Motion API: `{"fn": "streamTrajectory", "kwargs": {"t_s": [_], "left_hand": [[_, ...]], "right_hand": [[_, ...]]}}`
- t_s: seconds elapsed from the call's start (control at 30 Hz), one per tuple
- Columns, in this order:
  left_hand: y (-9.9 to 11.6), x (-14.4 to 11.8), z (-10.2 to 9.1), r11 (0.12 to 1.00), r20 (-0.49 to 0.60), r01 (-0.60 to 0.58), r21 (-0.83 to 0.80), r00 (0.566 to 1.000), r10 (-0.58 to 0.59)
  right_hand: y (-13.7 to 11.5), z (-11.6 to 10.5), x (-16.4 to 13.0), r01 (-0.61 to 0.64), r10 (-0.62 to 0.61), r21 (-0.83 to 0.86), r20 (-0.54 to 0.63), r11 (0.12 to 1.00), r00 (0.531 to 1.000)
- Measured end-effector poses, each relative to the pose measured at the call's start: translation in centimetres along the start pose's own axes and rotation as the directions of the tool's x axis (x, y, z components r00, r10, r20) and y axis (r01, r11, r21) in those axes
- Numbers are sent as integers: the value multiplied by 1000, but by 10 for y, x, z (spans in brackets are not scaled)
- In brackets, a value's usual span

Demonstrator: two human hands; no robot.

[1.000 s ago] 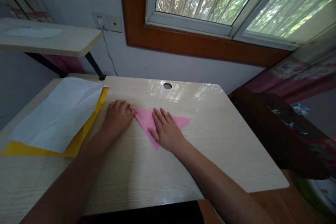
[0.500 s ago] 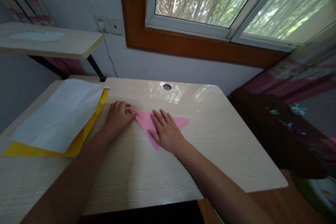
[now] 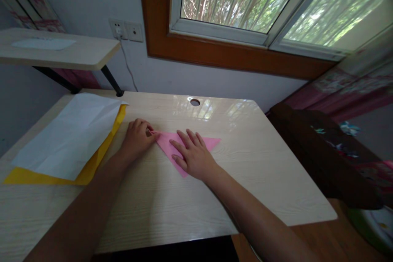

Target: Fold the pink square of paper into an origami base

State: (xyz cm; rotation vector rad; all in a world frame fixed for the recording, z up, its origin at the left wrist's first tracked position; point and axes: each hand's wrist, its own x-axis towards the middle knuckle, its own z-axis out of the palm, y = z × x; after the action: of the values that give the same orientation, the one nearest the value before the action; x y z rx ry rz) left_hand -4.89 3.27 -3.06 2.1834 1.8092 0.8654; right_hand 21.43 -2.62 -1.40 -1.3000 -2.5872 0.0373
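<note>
A pink sheet of paper (image 3: 167, 143), folded into a triangle, lies on the light wood-grain desk (image 3: 270, 172) with one point toward me. My left hand (image 3: 138, 137) pinches its left corner between thumb and fingers; the tip of that corner is partly hidden by the fingers. Across the middle and right of the triangle rests my right hand (image 3: 195, 153), palm down with the fingers spread, covering part of the paper. The right corner of the paper shows beyond it.
To the left lie a white sheet (image 3: 70, 135) and a yellow sheet (image 3: 89, 168) under it. A raised shelf (image 3: 92, 55) on black legs stands at the back left. Behind the desk are a wall socket (image 3: 118, 28) with a cord and a window. The desk has a cable hole (image 3: 195, 102).
The fingers of my right hand have spread wider on the paper. The paper's top edge has shifted slightly toward me, and my left hand still pinches the left corner.
</note>
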Motion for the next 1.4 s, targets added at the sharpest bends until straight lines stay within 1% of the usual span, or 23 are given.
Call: {"fn": "streamTrajectory", "kwargs": {"t_s": [0.1,0.17,0.23,0.3,0.37,0.47,0.53,0.6,0.67,0.83,0.93,1.03,1.1,1.17,1.27,1.4], "left_hand": [[4,2,-5,996,62,62,-59,996,-58],[9,2,-9,979,114,129,-157,987,-112],[14,1,-13,930,176,225,-290,968,-179],[19,-1,-15,889,206,276,-366,955,-211],[22,-2,-15,875,200,278,-397,956,-214],[24,-3,-12,854,157,252,-455,967,-202],[25,-4,-9,813,136,234,-534,972,-190],[27,-5,-5,752,133,222,-621,975,-179],[29,-6,-3,705,127,213,-677,977,-173],[35,-6,-2,655,83,187,-733,979,-186],[38,-6,-4,584,107,205,-786,974,-198],[43,-6,-6,478,170,250,-842,964,-205],[45,-5,-8,418,195,265,-869,959,-203],[48,-5,-9,391,201,270,-880,957,-209],[49,-5,-10,362,196,279,-890,949,-248],[49,-5,-9,302,200,289,-908,935,-294]], "right_hand": [[0,0,0,6,-6,12,-13,1000,1000],[0,0,0,6,-6,19,-19,1000,1000],[0,0,0,6,-5,24,-21,1000,1000],[-1,0,0,5,-5,24,-19,1000,1000],[-1,0,0,5,-5,21,-14,1000,1000],[0,-1,0,10,-10,24,-6,1000,1000],[0,-2,1,20,-20,34,-7,999,1000],[1,-4,2,33,-32,51,-19,998,999],[3,-6,4,36,-33,79,-43,996,999],[7,-7,10,15,18,184,-173,983,985],[13,-4,13,-30,81,206,-244,978,966],[17,-4,14,-73,137,219,-296,973,945],[18,-7,14,-79,154,241,-312,967,937],[18,-10,14,-72,155,266,-309,961,938],[15,-12,14,-63,156,307,-287,950,945],[13,-10,14,-70,171,359,-259,931,951]]}}
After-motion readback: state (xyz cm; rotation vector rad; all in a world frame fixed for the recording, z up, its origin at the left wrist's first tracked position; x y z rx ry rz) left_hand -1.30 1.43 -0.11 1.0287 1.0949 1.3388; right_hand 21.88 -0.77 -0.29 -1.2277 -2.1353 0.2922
